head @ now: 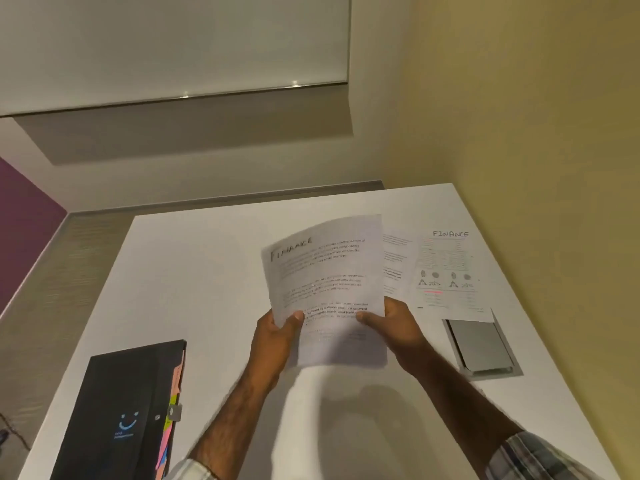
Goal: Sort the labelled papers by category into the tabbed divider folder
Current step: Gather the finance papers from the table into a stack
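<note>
Sheet headed FINANCE (325, 289): raised at frame centre, tilted. Second FINANCE sheet (448, 271): flat, right of centre. Black divider folder (121, 410): closed, lower left, coloured tabs along right edge.

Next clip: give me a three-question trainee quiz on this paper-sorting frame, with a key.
1. True or false: the black folder lies closed on the table.
2. Which word heads the held sheet?
3. How many hands grip that sheet? A) none B) one C) two

Key:
1. True.
2. Finance, the same heading as on the sheet lying flat further right.
3. C: left hand and right hand pinch its lower edge.
</note>
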A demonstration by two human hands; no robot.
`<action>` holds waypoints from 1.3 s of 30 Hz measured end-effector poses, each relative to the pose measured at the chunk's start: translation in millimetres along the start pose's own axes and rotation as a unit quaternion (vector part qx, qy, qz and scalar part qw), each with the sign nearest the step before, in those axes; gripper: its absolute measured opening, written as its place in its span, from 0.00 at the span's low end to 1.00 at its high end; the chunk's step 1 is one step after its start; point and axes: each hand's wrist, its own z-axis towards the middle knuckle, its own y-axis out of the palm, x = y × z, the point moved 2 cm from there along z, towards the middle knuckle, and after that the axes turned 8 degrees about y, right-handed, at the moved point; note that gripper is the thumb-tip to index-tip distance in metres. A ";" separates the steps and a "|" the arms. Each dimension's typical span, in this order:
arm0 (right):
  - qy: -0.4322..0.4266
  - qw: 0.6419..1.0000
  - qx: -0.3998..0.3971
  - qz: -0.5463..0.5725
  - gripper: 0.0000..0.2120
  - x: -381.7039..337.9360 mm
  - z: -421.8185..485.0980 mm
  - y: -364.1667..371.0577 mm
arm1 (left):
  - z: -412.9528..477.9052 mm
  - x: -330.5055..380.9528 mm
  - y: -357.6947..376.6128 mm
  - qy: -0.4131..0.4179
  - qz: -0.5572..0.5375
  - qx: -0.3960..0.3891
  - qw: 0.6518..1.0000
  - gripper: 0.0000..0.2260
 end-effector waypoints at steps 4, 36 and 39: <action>-0.035 0.996 0.078 0.007 0.17 1.8 0.7 -4.8 | -1.9 -12.9 13.1 0.017 -0.004 0.033 0.999 0.08; -0.104 0.764 0.108 -0.628 0.26 183.1 31.9 -93.3 | 10.0 -49.8 -14.2 -0.089 0.021 0.073 0.993 0.07; -0.035 0.792 0.230 -0.565 0.32 174.2 18.3 -101.9 | 13.1 -59.5 -9.4 -0.086 0.004 0.051 0.995 0.22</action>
